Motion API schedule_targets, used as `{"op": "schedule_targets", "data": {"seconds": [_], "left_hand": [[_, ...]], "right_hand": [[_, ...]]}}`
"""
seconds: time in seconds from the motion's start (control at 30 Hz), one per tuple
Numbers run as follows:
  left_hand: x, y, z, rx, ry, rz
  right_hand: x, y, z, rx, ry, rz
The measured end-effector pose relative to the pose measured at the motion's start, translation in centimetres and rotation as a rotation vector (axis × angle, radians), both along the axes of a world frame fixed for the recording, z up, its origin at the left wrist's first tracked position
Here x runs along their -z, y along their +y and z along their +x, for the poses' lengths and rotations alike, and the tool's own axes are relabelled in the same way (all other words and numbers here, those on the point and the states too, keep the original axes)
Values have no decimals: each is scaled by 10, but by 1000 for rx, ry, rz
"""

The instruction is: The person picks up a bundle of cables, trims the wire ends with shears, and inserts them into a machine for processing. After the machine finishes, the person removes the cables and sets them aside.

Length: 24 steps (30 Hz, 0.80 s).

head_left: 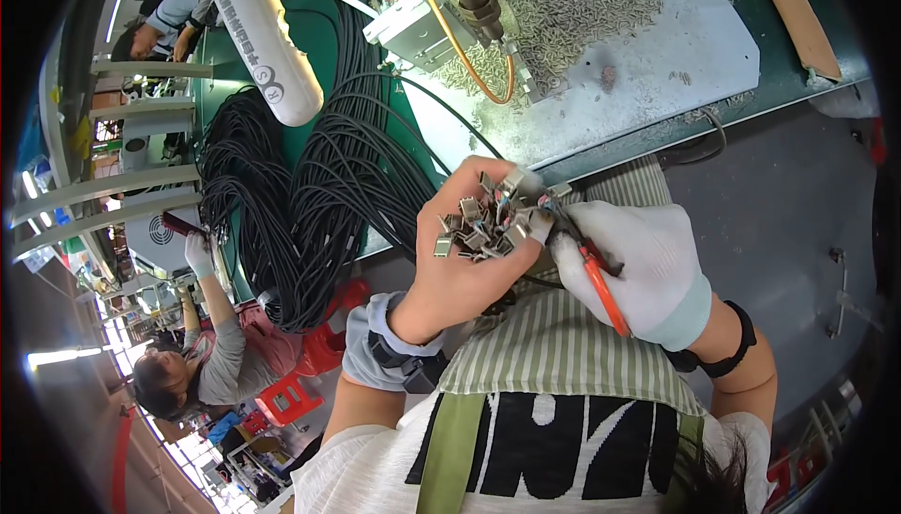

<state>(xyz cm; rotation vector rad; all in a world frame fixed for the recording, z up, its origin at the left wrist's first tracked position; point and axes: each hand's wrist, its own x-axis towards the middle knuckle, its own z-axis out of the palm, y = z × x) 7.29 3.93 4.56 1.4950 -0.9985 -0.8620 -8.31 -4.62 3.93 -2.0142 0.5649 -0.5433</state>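
My left hand (441,281), finger cots on its tips, is closed around a bunch of cable ends with silvery metal USB-type connectors (479,225), which point in many directions. In a white glove, my right hand (652,256) grips a pair of red-handled pliers (603,289). The dark jaws meet the bunch at its right side, beside coloured wires and my left fingertips. Whether the jaws are closed on a wire is too small to tell. A black cable runs from the bunch up toward the bench.
Thick coils of black cable (352,167) lie on the green bench at left. Ahead stands a bench machine (474,2) with an orange tube, above a white board (648,106) strewn with small metal pieces. A white cylinder (267,45) hangs at upper left. Co-workers sit at left, one near red stools (289,399).
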Motion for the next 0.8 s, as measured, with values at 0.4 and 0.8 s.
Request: {"op": "schedule_targets", "data": {"seconds": [0.4, 0.8], "left_hand": [[13, -2, 4, -62, -4, 73], [33, -35, 62, -128, 856, 195]], "right_hand": [[7, -4, 4, 63, 115, -236], [19, -65, 31, 181, -23, 151]]}}
